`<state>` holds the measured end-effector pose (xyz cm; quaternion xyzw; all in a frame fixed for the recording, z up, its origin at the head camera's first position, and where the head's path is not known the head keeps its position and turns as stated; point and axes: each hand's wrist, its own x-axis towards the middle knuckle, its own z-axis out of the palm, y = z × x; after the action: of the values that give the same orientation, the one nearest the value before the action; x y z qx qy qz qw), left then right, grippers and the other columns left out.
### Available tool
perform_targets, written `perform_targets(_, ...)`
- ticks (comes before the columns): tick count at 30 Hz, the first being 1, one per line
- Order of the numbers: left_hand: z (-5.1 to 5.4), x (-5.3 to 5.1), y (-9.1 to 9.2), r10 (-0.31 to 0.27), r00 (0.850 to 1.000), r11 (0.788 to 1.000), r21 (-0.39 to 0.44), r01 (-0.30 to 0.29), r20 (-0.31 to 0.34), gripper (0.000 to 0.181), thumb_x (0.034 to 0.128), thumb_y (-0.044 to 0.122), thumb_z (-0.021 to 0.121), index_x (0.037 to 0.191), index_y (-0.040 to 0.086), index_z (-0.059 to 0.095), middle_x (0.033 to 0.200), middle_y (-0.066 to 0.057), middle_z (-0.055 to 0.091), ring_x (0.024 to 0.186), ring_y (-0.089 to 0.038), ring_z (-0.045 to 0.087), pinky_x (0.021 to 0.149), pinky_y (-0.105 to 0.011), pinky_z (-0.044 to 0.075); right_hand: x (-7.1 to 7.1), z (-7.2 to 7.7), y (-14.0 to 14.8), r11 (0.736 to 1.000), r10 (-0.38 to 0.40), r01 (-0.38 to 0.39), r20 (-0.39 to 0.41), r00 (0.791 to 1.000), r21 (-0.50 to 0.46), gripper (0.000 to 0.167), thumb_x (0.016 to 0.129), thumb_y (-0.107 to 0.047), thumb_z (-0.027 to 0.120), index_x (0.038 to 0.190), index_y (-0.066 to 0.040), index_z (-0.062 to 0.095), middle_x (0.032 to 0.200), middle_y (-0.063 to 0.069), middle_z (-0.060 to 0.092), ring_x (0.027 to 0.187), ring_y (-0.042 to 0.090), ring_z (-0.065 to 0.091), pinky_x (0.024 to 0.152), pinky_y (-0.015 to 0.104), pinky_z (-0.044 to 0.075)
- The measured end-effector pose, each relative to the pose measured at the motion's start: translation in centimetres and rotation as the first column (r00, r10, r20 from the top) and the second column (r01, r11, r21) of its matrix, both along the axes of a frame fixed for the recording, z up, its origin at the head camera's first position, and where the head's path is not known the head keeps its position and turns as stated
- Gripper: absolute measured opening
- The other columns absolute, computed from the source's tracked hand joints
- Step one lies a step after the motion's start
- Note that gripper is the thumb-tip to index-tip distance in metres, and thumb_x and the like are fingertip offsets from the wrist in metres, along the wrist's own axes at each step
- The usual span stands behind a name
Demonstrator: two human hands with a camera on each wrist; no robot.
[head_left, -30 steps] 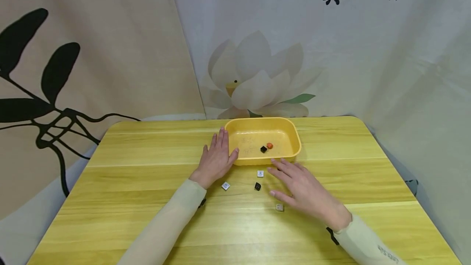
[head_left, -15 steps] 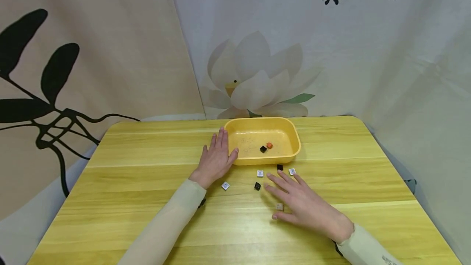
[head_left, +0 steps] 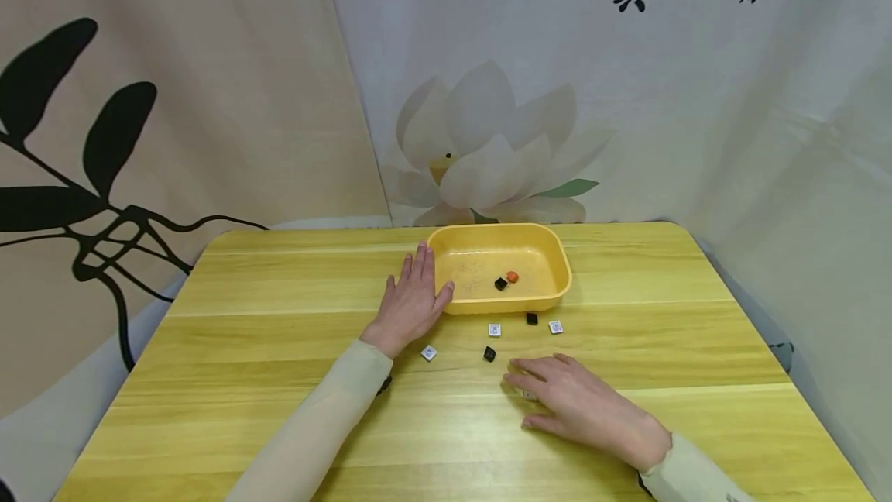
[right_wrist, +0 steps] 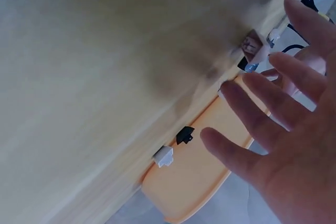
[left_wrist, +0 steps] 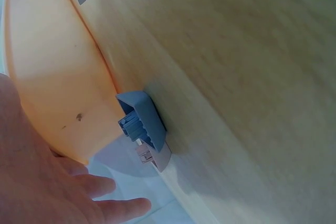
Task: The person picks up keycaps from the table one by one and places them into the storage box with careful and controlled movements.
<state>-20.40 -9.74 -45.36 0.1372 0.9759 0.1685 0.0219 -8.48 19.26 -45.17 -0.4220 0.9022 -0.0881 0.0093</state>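
Observation:
My left hand (head_left: pixel 409 308) rests at the left end of a yellow plastic tray (head_left: pixel 446 305), its straight fingers along the rim and the thumb at the near corner. My right hand (head_left: pixel 581 413) is spread over the table and holds nothing. Below its fingers, a pale keycap (head_left: pixel 530 394) is mostly covered. Loose keycaps lie before the tray: white ones (head_left: pixel 495 330), a tilted white one (head_left: pixel 428 352), a black one (head_left: pixel 489 354) and another black one (head_left: pixel 532 318) by the rim. The right wrist view shows the keycap (right_wrist: pixel 253 46) past the fingertips, apart from them.
A black keycap (head_left: pixel 501 283) and a small orange piece (head_left: pixel 512 276) lie inside the tray. One more white keycap (head_left: pixel 555 327) sits near its right front corner. The wooden table (head_left: pixel 279 293) ends at a printed curtain (head_left: pixel 488 138) behind.
My right hand has drawn back toward the near edge from the tray's front, uncovering a black and a white keycap there. The left hand stays at the tray.

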Motion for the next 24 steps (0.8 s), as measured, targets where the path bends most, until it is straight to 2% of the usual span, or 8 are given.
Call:
perform_targets(4,0.01,0.00,0.02,0.001,1.000,1.000,0.005,-0.001,0.002,0.082,0.1092,0.054,0.030,0.165,-0.001,0.005,0.173,-0.014,-0.003,0.157,-0.041,0.012,0.115,-0.071,0.024,-0.13,-0.31,-0.02,0.998,0.037,-0.039,-0.031,0.999,-0.042,0.043,0.091,-0.032,0.081,0.130,-0.015,0.071,0.129,0.002,0.067,0.115,0.021,0.065,0.098,0.046,0.053)
perform_targets(11,-0.06,-0.05,0.12,0.004,1.000,1.000,0.010,-0.003,-0.008,0.080,0.1098,0.051,0.032,0.165,-0.002,0.006,0.173,-0.015,0.000,0.156,-0.042,0.013,0.114,-0.071,0.025,-0.34,-0.56,-0.10,0.990,0.079,-0.087,-0.076,0.994,-0.113,0.020,0.090,-0.015,0.081,0.110,-0.016,0.075,0.108,-0.005,0.066,0.095,0.010,0.064,0.084,0.034,0.056)
perform_targets(18,-0.05,-0.04,0.14,0.003,1.000,1.000,0.009,-0.003,-0.007,0.080,0.1100,0.051,0.033,0.165,-0.001,0.005,0.173,-0.014,-0.001,0.156,-0.041,0.013,0.114,-0.071,0.025,-0.40,-0.55,-0.18,0.987,0.081,-0.087,-0.051,0.995,-0.134,0.011,0.092,-0.011,0.078,0.101,-0.017,0.076,0.102,-0.007,0.065,0.090,0.007,0.063,0.082,0.030,0.055)
perform_targets(24,-0.14,-0.07,0.06,0.001,1.000,1.000,0.001,-0.001,-0.002,0.081,0.1096,0.054,0.029,0.165,-0.001,0.004,0.173,-0.014,-0.003,0.157,-0.041,0.012,0.115,-0.071,0.025,-0.37,-0.74,-0.24,0.982,0.087,-0.098,-0.075,0.993,-0.161,0.011,0.090,-0.009,0.080,0.097,-0.017,0.076,0.100,-0.007,0.065,0.089,0.007,0.062,0.081,0.029,0.055)
